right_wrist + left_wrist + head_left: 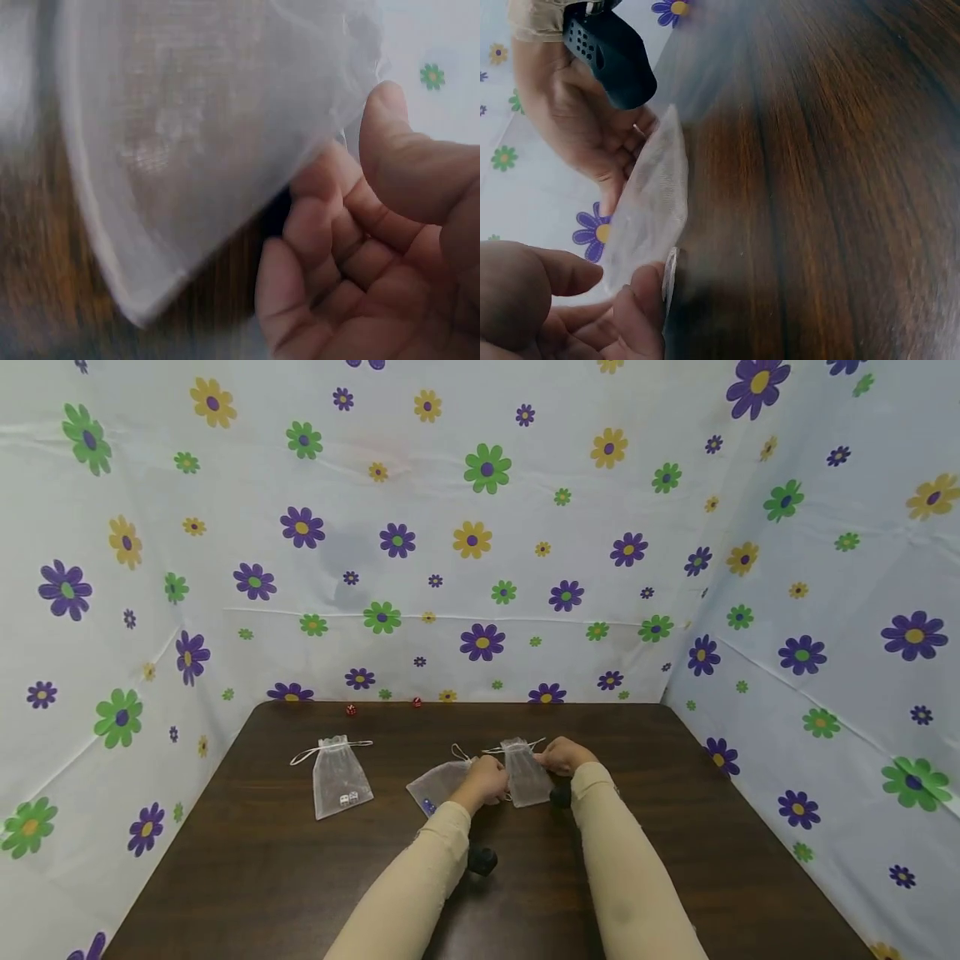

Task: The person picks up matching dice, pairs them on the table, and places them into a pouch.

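A sheer white drawstring organza bag (527,774) lies between both hands, partly lifted off the table in the left wrist view. My left hand (487,779) is at its left side, thumb and curled fingers around the bag's edge. My right hand (566,756) pinches the opposite edge near the drawstring, its other fingers curled, as the right wrist view shows. Left of these, a second organza bag (442,779) with blue dice (428,806) inside is partly hidden by the left hand. Farther left lies a third organza bag (339,781) holding white dice (348,798).
Two red dice, a left one (351,710) and a right one (417,702), sit at the back edge of the dark wooden table (300,877). Flower-printed white cloth (420,527) hangs behind and along the sides. Each wrist carries a black camera mount (482,861).
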{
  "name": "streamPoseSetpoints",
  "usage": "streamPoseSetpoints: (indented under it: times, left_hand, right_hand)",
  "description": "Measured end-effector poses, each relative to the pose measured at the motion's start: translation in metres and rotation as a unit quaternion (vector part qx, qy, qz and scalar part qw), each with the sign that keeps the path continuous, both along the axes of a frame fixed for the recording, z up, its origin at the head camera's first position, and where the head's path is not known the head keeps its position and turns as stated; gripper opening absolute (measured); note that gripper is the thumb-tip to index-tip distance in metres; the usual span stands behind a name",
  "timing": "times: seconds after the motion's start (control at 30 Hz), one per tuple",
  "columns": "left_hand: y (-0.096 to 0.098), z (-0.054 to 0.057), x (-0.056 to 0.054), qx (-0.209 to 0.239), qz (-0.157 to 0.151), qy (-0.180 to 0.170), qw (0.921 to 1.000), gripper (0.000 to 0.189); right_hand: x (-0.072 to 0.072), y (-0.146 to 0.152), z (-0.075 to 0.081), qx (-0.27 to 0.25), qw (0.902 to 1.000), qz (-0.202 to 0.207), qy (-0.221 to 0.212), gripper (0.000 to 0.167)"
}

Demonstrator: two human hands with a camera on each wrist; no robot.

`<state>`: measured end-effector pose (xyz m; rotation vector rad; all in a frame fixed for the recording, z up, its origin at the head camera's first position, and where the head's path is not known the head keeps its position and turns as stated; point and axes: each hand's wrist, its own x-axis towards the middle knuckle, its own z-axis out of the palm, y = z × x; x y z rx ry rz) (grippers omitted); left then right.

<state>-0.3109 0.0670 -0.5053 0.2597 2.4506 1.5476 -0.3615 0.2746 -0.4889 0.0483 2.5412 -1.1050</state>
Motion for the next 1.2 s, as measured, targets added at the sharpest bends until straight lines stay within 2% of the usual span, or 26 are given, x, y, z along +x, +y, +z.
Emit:
streamPoseSetpoints:
  times: [0.1,0.17,0.33,0.47,0.6,0.7,0.9,1.07,1.2]
  left_hand:
    - [0.003,-0.004,0.001,0.011,0.021,-0.016,0.9996,0.031]
    - [0.003,-0.006,0.0,0.015,0.033,-0.009,0.9993,0.034]
    - [0.001,-0.009,-0.006,-0.027,0.026,0.024,0.999,0.043]
    - [-0.001,-0.008,-0.008,-0.041,0.03,0.031,0.9982,0.043]
    - [-0.006,-0.009,-0.008,-0.007,0.032,0.004,0.9995,0.034]
    - [-0.01,-0.013,-0.011,0.018,0.029,-0.017,0.9993,0.034]
    - [-0.019,-0.013,-0.016,0.086,0.017,-0.045,0.9951,0.03]
    - [-0.03,-0.01,-0.02,0.084,0.031,-0.066,0.9938,0.031]
    - [-0.038,-0.009,-0.023,0.089,0.035,-0.05,0.9942,0.029]
  right_hand:
    - [0.0,-0.001,-0.001,0.027,0.9995,0.013,0.0,0.053]
    - [-0.001,0.0,-0.001,0.038,0.9991,0.02,0.001,0.054]
    - [-0.004,0.0,0.0,0.045,0.998,0.043,0.011,0.038]
    - [-0.005,-0.002,0.0,0.023,0.9968,0.075,0.011,0.023]
    - [-0.003,-0.006,0.001,-0.001,0.9968,0.079,-0.007,0.022]
    - [-0.002,-0.011,0.003,-0.022,0.9964,0.077,-0.027,0.022]
    - [-0.003,-0.017,0.006,-0.048,0.9964,0.056,-0.043,0.019]
    - [-0.007,-0.023,0.006,-0.083,0.9945,0.049,-0.042,0.015]
    - [-0.009,-0.029,0.008,-0.097,0.9926,0.07,-0.019,0.011]
